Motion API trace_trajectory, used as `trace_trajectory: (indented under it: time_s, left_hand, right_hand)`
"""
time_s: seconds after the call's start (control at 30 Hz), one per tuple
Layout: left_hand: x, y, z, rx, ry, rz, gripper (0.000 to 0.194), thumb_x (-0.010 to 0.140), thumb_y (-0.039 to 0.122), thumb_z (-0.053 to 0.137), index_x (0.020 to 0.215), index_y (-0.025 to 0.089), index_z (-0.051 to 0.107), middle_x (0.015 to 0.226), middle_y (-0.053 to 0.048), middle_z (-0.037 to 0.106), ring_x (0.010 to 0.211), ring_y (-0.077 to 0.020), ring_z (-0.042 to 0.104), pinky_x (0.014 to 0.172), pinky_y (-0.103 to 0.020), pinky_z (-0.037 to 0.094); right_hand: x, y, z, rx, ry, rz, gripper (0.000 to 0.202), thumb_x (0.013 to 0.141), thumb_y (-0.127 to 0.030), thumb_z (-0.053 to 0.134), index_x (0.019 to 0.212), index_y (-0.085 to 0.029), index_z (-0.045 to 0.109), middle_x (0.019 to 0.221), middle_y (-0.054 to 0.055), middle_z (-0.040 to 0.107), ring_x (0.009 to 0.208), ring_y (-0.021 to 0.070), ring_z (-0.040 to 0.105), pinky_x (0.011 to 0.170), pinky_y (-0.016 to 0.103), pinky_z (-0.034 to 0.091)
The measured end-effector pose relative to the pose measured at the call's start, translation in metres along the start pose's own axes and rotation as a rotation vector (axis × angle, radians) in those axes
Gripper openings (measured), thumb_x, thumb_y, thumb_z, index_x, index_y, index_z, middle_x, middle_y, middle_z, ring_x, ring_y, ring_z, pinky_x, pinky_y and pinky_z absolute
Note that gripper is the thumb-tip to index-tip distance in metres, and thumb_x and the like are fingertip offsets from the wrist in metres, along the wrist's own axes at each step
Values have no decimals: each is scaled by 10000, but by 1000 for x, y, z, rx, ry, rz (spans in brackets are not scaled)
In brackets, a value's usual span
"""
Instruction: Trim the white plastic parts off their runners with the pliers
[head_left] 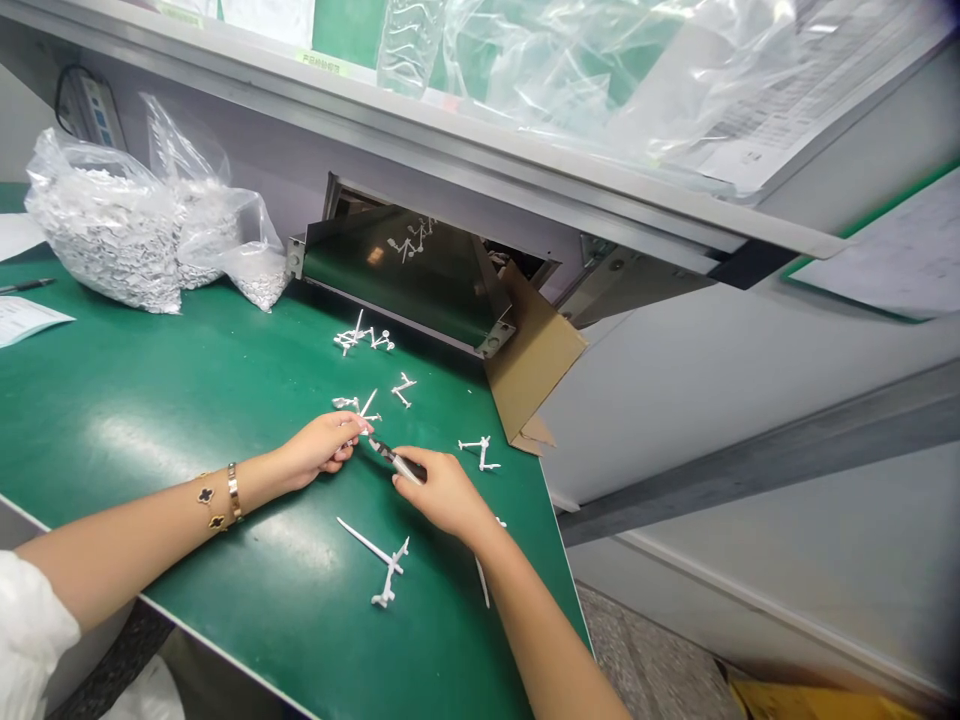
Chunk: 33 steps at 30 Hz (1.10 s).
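Observation:
My left hand (324,448) is closed on a white plastic piece (365,407), pinching it between thumb and fingers above the green table. Wrapped round the dark and silver handles of a pair of pliers (397,463) is my right hand (442,490). The pliers' jaws reach to the white piece at my left fingertips; whether they grip it is too small to tell. A branched white piece (391,570) lies in front of my hands, another (480,452) to the right, and a small one (404,390) just beyond.
A dark conveyor belt (405,270) slopes from a wall opening, carrying white pieces. Cardboard (532,350) stands at its right. Clear bags (112,230) of small white parts sit at the back left. A shelf (420,130) with plastic and papers overhangs the green table (187,380).

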<state>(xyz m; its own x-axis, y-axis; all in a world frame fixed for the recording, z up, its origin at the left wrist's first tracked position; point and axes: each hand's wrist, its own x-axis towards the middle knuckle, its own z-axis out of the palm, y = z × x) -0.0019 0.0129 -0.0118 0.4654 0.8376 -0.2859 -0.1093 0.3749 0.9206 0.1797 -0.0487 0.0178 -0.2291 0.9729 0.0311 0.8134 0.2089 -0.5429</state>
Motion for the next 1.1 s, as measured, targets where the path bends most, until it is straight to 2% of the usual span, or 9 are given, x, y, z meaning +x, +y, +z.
trace_trajectory:
  time_s: [0.1, 0.23, 0.37, 0.53, 0.67, 0.8, 0.93, 1.0, 1.1]
  left_hand:
    - [0, 2, -1, -85, 6, -44, 158, 728, 290, 581, 768, 152, 516, 570, 63, 348, 379, -2, 273, 318, -110, 115]
    - [3, 5, -5, -363, -15, -109, 227, 793, 337, 534, 705, 146, 449, 581, 54, 366, 355, 5, 255, 271, -109, 122]
    - [7, 11, -12, -482, 27, -44, 84, 822, 215, 510, 825, 133, 493, 685, 13, 471, 388, 5, 345, 259, -90, 176]
    - [15, 17, -26, -442, 98, -24, 151, 831, 266, 512, 757, 140, 473, 563, 59, 337, 355, -2, 284, 262, -97, 140]
    - [32, 24, -35, -105, 218, 92, 262, 808, 383, 524, 704, 153, 453, 564, 61, 343, 348, -2, 243, 298, -120, 104]
    - [66, 38, -41, 540, 254, 136, 278, 797, 423, 497, 878, 172, 583, 562, 42, 415, 376, -37, 306, 355, -162, 198]
    - [101, 50, -47, 1174, 78, 308, 280, 763, 367, 532, 963, 201, 637, 691, 2, 587, 575, -100, 491, 557, -192, 362]
    - [108, 52, -49, 1363, -40, 336, 268, 775, 367, 505, 939, 204, 641, 758, -6, 622, 659, -121, 524, 621, -195, 369]
    - [103, 50, -51, 1527, -68, 356, 319, 814, 415, 421, 948, 198, 612, 763, -18, 630, 662, -138, 531, 617, -207, 361]
  right_hand:
    - [-1, 2, -7, 39, -124, 30, 165, 707, -188, 500, 812, -215, 624, 674, -35, 579, 597, 144, 497, 545, 217, 328]
    - [2, 4, -6, 8, -9, 101, 153, 728, -230, 489, 846, -206, 582, 731, -14, 573, 634, 157, 491, 564, 226, 324]
    - [7, 5, 2, 24, 55, 117, 160, 735, -264, 489, 861, -196, 559, 772, -2, 566, 657, 161, 488, 600, 242, 337]
    - [10, 9, 16, 108, 136, 88, 178, 734, -256, 493, 888, -189, 549, 783, -2, 556, 663, 156, 490, 632, 248, 354]
    - [11, 10, 34, 110, 192, 105, 165, 731, -237, 515, 889, -200, 548, 783, -14, 545, 665, 151, 496, 617, 242, 349]
    - [8, 9, 46, 16, 287, 104, 183, 744, -229, 531, 928, -227, 536, 829, -24, 550, 726, 153, 516, 604, 235, 337]
    - [5, 6, 48, -99, 292, 47, 220, 753, -244, 546, 973, -237, 527, 858, -18, 554, 805, 162, 522, 640, 239, 353]
    - [4, 4, 48, -149, 279, 23, 240, 754, -252, 551, 992, -238, 525, 879, -12, 558, 831, 167, 522, 664, 246, 362]
    - [4, 3, 48, -200, 269, 7, 264, 756, -275, 557, 1015, -239, 520, 921, -1, 559, 863, 176, 518, 687, 259, 372]
